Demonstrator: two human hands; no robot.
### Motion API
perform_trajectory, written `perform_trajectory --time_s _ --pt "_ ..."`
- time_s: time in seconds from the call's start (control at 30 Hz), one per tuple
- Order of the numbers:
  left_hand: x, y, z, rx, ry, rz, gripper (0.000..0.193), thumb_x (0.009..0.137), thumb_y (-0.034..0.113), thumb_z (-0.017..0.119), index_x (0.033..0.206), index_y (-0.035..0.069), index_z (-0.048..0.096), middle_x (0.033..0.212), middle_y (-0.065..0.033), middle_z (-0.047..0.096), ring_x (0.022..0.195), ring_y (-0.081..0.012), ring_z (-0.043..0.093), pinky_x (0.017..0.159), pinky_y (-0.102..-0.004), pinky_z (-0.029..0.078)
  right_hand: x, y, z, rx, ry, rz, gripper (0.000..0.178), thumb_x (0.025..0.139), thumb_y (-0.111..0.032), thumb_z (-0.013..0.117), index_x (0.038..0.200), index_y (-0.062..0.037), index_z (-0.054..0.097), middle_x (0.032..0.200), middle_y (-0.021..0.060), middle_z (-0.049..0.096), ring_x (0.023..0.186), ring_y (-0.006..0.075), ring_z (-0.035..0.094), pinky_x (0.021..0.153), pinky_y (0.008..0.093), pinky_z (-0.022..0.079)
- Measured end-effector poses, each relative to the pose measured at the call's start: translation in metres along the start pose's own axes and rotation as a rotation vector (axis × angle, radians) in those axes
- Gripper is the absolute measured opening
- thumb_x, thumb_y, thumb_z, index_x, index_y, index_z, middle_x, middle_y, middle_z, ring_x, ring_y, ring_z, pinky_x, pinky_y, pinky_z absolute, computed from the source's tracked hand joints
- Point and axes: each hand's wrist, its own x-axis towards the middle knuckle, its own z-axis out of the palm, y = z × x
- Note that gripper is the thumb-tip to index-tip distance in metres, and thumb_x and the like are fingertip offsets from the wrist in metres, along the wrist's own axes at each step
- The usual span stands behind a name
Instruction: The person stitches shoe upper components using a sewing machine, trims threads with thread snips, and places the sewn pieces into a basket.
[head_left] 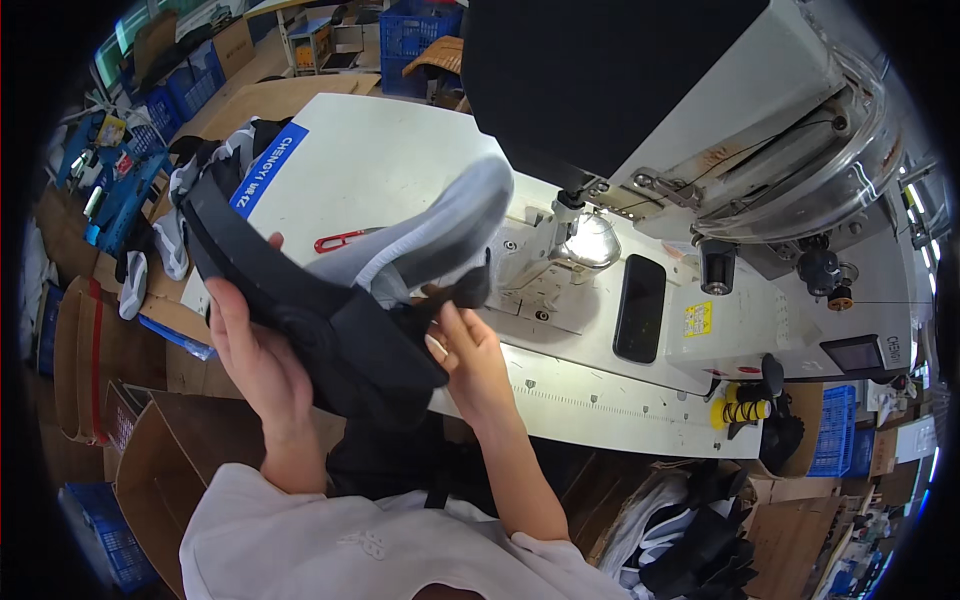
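Raised in front of me over the sewing table is a sewn piece that looks like a shoe upper (335, 345); its exact kind is unclear. It has a thick black curved body and a soft grey flap (450, 220) with a pale edge. My left hand (255, 355) grips the black body from the left, thumb and fingers on either side of it. At the other end, my right hand (468, 360) pinches a thin black part, its fingertips partly hidden. Behind it stands a sewing machine (740, 130) with its lamp lit over the needle area.
A black phone (641, 308) and a red-handled tool (345, 240) lie on the white table (370, 130). A yellow thread cone (740, 411) sits at the right edge. Cut pieces fill a box (690, 535) lower right; more lie at the left. Cardboard boxes (180, 470) flank me.
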Motion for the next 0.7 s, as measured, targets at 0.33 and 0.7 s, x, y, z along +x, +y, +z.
perform_trajectory --time_s 0.33,0.7 --pt "-0.032 -0.031 0.012 -0.034 -0.103 -0.2 0.048 0.102 0.038 0.044 0.13 0.0 0.05 0.125 -0.0163 0.059 0.114 -0.019 0.057 0.099 -0.0326 0.044 0.0 -0.058 -0.005 -0.445 0.255 -0.693 0.009 0.097 -0.007 0.057 0.1 -0.0055 0.049 0.077 -0.0054 0.05 0.058 -0.0031 0.036 0.048 0.0146 0.025" --pt "-0.029 -0.048 0.077 0.427 -0.814 -0.146 0.03 0.098 0.019 0.056 0.111 -0.008 0.059 0.077 -0.0059 0.064 0.07 -0.0072 0.055 0.062 -0.0228 0.045 -0.006 -0.093 -0.038 -0.664 0.392 -0.84 0.015 0.088 0.002 0.067 0.1 0.0019 0.06 0.083 0.0039 0.061 0.067 0.0047 0.053 0.063 0.0192 0.044"
